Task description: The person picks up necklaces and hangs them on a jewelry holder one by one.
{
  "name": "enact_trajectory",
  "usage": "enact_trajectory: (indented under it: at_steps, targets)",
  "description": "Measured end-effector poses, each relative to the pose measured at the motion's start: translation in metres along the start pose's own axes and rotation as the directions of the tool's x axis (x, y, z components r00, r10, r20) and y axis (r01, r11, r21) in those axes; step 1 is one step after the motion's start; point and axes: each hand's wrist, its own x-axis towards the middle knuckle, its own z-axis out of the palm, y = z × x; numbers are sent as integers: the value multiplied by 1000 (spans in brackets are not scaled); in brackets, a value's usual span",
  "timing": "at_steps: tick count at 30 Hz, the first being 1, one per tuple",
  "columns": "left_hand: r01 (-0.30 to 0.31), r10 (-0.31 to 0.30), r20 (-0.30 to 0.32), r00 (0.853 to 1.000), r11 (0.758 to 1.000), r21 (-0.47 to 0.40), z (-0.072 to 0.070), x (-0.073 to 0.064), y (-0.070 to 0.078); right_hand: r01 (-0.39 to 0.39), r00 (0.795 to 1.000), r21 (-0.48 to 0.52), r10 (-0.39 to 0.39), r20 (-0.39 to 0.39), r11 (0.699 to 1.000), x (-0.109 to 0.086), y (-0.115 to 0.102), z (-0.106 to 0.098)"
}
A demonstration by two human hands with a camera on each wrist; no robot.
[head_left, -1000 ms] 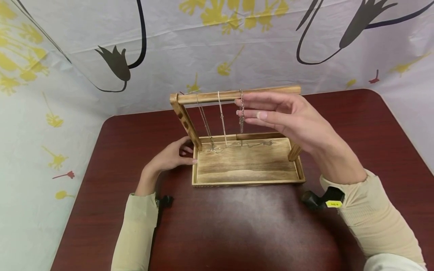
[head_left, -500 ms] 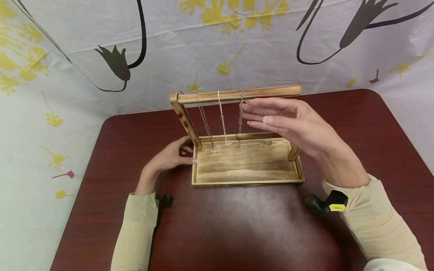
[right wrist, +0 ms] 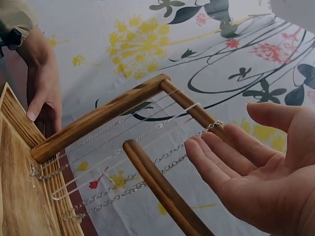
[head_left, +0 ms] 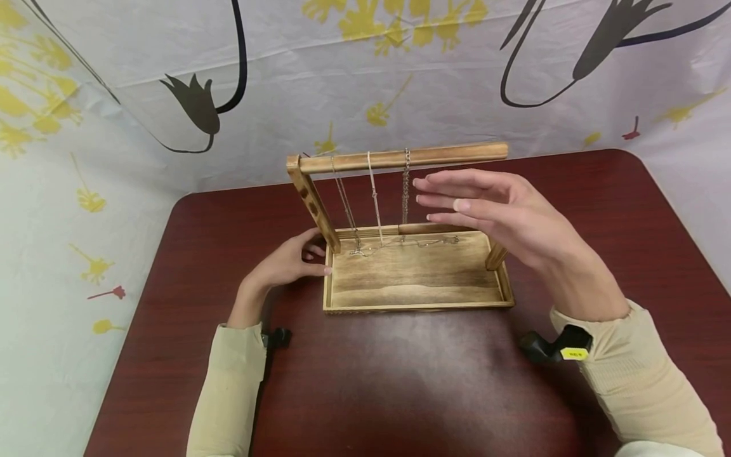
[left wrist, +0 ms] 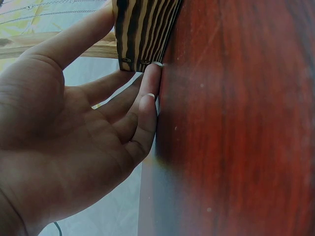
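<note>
A wooden jewelry stand (head_left: 417, 279) with a shallow tray base stands on the table. From its top bar (head_left: 457, 154) hang a thin silver necklace (head_left: 345, 203), a pale thin necklace (head_left: 374, 197) and a thicker link chain (head_left: 406, 190); their lower ends reach the tray floor. My left hand (head_left: 285, 260) holds the tray's left end, thumb on the rim and fingers at the rear corner (left wrist: 140, 69). My right hand (head_left: 502, 216), fingers extended and apart, hovers just right of the link chain with nothing in it. It hides much of the right post.
A shorter wooden rod (right wrist: 162, 187) sits below the top bar. The stand rests on a dark red table (head_left: 400, 381), its front part spreading before the tray. Behind it hangs a white flower-patterned sheet (head_left: 297, 95).
My right hand has drawn back to the right, its fingers moving off the link chain, which now hangs uncovered. The left hand and the stand keep their places.
</note>
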Motion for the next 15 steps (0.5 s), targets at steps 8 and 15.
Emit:
enact_trajectory:
  at_steps: [8, 15]
  targets:
    - [12, -12, 7, 1000, 1000, 1, 0, 0, 0, -15, 999, -61, 12, -53, 998, -10, 3, -8]
    - [2, -2, 2, 1000, 1000, 3, 0, -1, 0, -25, 995, -114, 14, -101, 993, -16, 2, -12]
